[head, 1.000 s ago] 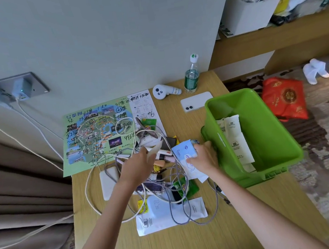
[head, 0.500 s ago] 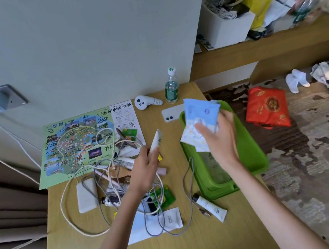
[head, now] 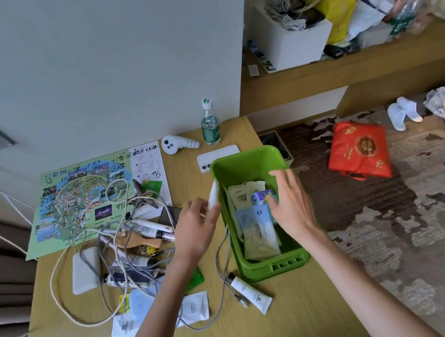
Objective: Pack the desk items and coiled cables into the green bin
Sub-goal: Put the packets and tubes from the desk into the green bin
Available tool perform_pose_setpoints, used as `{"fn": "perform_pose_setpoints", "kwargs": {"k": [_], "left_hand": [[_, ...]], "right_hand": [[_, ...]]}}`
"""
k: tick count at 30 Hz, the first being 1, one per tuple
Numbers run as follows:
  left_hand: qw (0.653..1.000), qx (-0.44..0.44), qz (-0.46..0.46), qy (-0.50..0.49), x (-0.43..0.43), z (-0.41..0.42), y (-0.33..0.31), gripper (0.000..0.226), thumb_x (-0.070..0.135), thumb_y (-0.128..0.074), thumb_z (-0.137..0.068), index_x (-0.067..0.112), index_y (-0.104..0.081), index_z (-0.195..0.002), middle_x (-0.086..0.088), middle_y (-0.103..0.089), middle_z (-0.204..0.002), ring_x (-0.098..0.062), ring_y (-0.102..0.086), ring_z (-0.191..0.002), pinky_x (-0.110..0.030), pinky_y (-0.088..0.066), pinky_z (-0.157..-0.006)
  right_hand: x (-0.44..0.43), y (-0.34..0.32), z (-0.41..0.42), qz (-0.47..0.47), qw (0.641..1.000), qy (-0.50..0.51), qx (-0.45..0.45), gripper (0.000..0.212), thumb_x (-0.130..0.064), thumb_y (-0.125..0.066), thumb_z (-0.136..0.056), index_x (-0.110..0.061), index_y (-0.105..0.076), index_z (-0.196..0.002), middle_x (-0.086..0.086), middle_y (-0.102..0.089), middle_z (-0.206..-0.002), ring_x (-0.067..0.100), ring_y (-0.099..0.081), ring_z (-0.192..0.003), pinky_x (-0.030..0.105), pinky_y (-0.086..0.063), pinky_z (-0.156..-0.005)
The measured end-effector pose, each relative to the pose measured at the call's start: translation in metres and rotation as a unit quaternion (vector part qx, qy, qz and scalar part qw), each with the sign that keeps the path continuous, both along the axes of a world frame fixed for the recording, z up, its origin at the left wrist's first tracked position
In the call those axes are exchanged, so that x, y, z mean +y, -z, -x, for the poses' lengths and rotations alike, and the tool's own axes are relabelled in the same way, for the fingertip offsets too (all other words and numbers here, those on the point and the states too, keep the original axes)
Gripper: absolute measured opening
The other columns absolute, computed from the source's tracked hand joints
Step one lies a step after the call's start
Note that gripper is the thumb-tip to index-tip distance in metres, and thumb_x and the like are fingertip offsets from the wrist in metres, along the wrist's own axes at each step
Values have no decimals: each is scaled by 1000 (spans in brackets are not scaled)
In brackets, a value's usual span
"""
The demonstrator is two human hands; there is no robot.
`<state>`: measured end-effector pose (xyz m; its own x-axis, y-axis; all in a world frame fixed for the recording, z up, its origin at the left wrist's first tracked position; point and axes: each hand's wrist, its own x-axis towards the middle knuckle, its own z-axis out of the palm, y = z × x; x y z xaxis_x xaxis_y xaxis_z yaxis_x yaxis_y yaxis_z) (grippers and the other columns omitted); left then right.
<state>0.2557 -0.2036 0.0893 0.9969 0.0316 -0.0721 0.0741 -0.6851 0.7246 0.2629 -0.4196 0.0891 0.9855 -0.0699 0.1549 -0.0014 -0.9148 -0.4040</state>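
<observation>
The green bin [head: 245,163] stands at the desk's right edge and holds flat packets, among them blue wipe packs [head: 254,220]. My right hand [head: 291,202] hovers over the bin with spread fingers and holds nothing. My left hand [head: 197,223] pinches a slim white tube [head: 214,196] at the bin's left wall. Left of it lies a tangle of white and grey cables [head: 121,264] over tubes, a wooden comb and a white power bank [head: 85,270]. Another white tube [head: 249,293] lies in front of the bin.
A park map [head: 81,197], a white controller [head: 176,144], a water bottle [head: 210,125] and a white phone [head: 218,155] lie toward the wall. White sachets [head: 192,308] lie near the front edge. A red bag [head: 359,149] is on the carpet.
My right hand carried the blue wipe packs from the desk over the bin and let them go inside. My left hand lifted the white tube and brought it to the bin's left wall.
</observation>
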Motion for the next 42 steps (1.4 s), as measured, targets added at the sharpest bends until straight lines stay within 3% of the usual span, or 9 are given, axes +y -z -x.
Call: {"fn": "perform_pose_setpoints", "kwargs": {"k": [3, 9, 14, 19, 24, 27, 30, 36, 42], "left_hand": [[999, -38, -10, 21, -22, -2, -5, 28, 43, -58, -92, 16, -60, -98, 0, -55, -94, -20, -59, -80, -36, -51, -67], [957, -85, -184, 209, -71, 3, 2, 34, 48, -55, -91, 18, -56, -107, 1, -54, -104, -18, -57, -88, -37, -55, -70], [890, 16, -290, 351, -96, 21, 28, 38, 47, -50, -95, 15, -60, -114, -3, -60, -113, -21, -63, -96, -36, -55, -80], [911, -53, -266, 312, -89, 15, 23, 28, 37, -49, -97, 21, -59, -117, 2, -61, -113, -19, -64, -94, -36, -56, -75], [952, -147, -163, 211, -61, 17, 3, 17, 28, -55, -96, 17, -64, -105, 6, -60, -99, -11, -63, -78, -29, -55, -58], [975, -174, -102, 93, -31, 30, 2, 9, 22, -57, -96, 20, -63, -101, 10, -59, -94, -4, -57, -70, -28, -51, -54], [989, -120, -90, 8, 4, 56, 20, 7, 16, -60, -93, 19, -65, -98, 7, -62, -92, -6, -59, -69, -28, -50, -53], [991, 39, -124, 37, 45, 122, 69, 8, 25, -60, -94, 30, -64, -90, 21, -60, -85, 8, -53, -66, -18, -39, -52], [979, 32, -157, 123, 60, 163, 91, 12, 35, -74, -81, 27, -66, -85, 14, -62, -86, -6, -58, -81, -24, -45, -65]], "right_hand": [[-24, -7, 3, -2, 998, -3, -55, 45, -6, -72, -80, -9, -51, -120, 8, -52, -118, 24, -57, -107, 29, -51, -79], [-61, 5, 17, -82, 997, -13, 8, 42, -3, -64, -87, -8, -52, -127, 5, -55, -122, 20, -61, -99, 17, -41, -72], [-62, 15, 24, -100, 994, -32, 6, 40, -5, -57, -94, -6, -50, -133, 4, -55, -127, 17, -61, -94, 9, -34, -69], [-62, 16, 27, -90, 996, -25, 5, 39, -9, -53, -97, -9, -48, -135, 3, -54, -128, 17, -63, -94, 16, -40, -65], [-51, 8, 29, -18, 999, -37, -31, 40, -11, -59, -91, -6, -52, -129, 6, -50, -130, 21, -51, -118, 29, -45, -96], [-29, -1, 36, -41, 995, -74, -56, 37, -9, -60, -88, -9, -55, -125, 4, -52, -127, 19, -53, -114, 30, -49, -93], [3, -8, 50, -87, 981, -149, -84, 30, -4, -60, -86, -10, -57, -115, 3, -55, -119, 17, -57, -100, 28, -52, -80], [62, -1, 87, -100, 941, -313, -83, 26, 6, -61, -81, -5, -64, -104, 4, -60, -105, 13, -57, -85, 19, -48, -67], [88, 33, 114, 31, 909, -413, 53, 30, 10, -61, -77, -7, -63, -101, 4, -60, -102, 17, -59, -83, 26, -49, -67]]}}
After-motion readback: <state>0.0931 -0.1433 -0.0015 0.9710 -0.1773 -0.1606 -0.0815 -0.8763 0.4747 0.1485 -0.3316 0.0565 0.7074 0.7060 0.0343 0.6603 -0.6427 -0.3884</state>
